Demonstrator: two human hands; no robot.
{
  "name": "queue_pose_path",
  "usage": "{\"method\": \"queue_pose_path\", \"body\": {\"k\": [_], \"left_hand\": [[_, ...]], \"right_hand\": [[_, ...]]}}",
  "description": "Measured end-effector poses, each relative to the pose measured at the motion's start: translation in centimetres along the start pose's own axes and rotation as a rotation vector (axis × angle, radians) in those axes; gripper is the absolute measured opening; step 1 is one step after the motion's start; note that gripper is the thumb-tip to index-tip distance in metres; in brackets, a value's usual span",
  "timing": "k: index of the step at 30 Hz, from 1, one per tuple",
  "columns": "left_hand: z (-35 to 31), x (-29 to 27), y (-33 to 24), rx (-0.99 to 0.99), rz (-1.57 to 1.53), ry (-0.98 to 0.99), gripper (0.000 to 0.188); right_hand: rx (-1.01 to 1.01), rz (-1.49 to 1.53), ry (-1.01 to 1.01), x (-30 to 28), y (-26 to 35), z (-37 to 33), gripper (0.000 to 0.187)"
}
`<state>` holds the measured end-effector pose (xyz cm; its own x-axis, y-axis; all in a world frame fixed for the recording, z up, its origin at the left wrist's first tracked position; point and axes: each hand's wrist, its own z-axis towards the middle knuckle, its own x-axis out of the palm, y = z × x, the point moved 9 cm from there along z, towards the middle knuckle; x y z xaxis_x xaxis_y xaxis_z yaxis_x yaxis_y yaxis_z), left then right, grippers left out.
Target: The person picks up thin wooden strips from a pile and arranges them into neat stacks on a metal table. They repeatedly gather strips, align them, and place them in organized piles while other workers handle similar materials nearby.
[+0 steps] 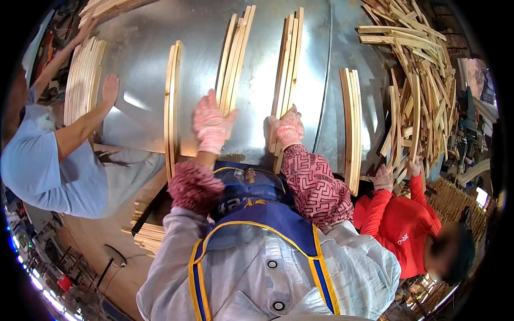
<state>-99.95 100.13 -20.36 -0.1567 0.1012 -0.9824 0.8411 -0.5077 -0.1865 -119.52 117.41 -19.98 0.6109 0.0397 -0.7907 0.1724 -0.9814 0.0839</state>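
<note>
My left hand (210, 123), in a pink-and-white work glove, lies with fingers extended and thumb apart at the near end of a bundle of wooden strips (235, 61). It overlaps their left edge; whether it presses on them cannot be told. To its right, my right hand (288, 128), gloved alike, is closed over the near part of another bundle of slim wooden strips (287, 64), thumb on the left and fingers on the right. The ends of that bundle show below the glove. Both bundles lie lengthwise on a shiny metal tabletop (198, 27).
More wooden strips (171, 96) lie left of my hands, and a curved set of strips (351, 123) lies right. A co-worker in light blue (64, 166) is beside a strip stack (85, 80). Another in red (399, 224) handles strips by a tangled pile (423, 80).
</note>
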Motion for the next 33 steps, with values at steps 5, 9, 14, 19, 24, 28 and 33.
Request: {"method": "queue_pose_path", "body": {"k": [5,9,14,19,24,28,33], "left_hand": [[2.8,2.2,-2.3,-0.265,-0.048,0.429,0.100],[3.1,1.7,-0.5,-0.283,-0.046,0.454,0.098],[1.2,2.3,1.1,-0.309,0.036,0.421,0.098],[1.4,-1.1,-4.3,-0.094,0.225,0.184,0.091],[-1.4,-0.5,-15.3,-0.085,-0.812,0.586,0.097],[-3.8,1.5,-17.8,-0.148,-0.674,0.741,0.127],[-3.4,1.1,-16.1,-0.258,-0.843,0.866,0.086]], "right_hand": [[-0.180,0.252,0.171,0.4,-0.5,1.3,0.080],[-0.102,1.731,0.525,4.1,-5.7,5.4,0.047],[-0.269,2.189,1.069,-3.6,0.0,-1.1,0.039],[-0.252,2.144,0.994,-3.3,-1.3,-0.4,0.040],[-0.230,1.735,0.684,-1.3,-3.0,0.9,0.037],[-0.464,1.500,0.565,2.8,-4.5,5.4,0.059],[-0.555,1.257,0.501,5.4,-4.0,7.2,0.056]]}}
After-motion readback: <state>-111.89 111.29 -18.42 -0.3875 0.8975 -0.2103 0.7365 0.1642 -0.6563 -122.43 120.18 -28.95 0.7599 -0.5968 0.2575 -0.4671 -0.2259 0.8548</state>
